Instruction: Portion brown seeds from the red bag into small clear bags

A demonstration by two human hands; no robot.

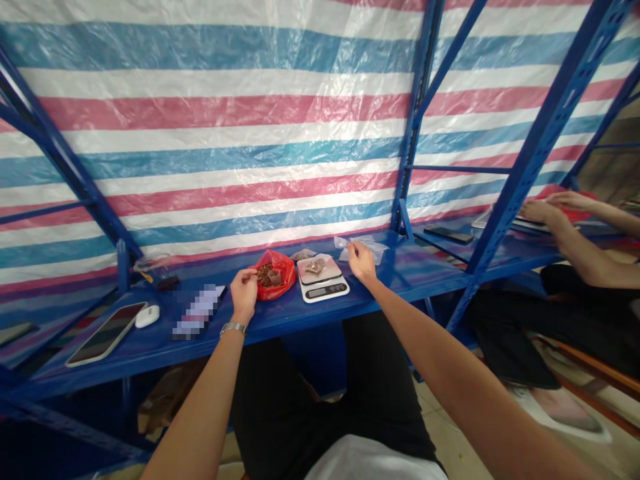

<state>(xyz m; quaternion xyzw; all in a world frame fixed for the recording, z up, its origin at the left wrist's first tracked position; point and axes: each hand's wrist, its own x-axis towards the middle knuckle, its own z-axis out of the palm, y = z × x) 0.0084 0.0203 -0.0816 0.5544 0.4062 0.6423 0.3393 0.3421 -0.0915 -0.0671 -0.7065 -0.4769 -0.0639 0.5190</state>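
Observation:
My left hand [244, 293], with a metal-banded watch at the wrist, pinches the left edge of a red plastic bag [287, 272]. Small brown pieces [265, 275] fill the bag, and a little brownish cup [275, 277] sits among them. Just right of it is a white digital scale [327, 291] with a small clear bag of pieces [315, 266] on its plate. My right hand [362, 262] is beyond the scale's right side, fingers closed on a clear plastic bag [376, 248] from a few lying there. Another small filled bag [303, 255] lies behind the scale.
Left on the blue shelf [200, 347] are a phone with a blurred screen [199, 312], a white earbud case [147, 316] and a larger phone [106, 335]. Blue uprights [540, 133] stand at right. Beyond them are a co-worker's hands [545, 208] and a dark phone [449, 234].

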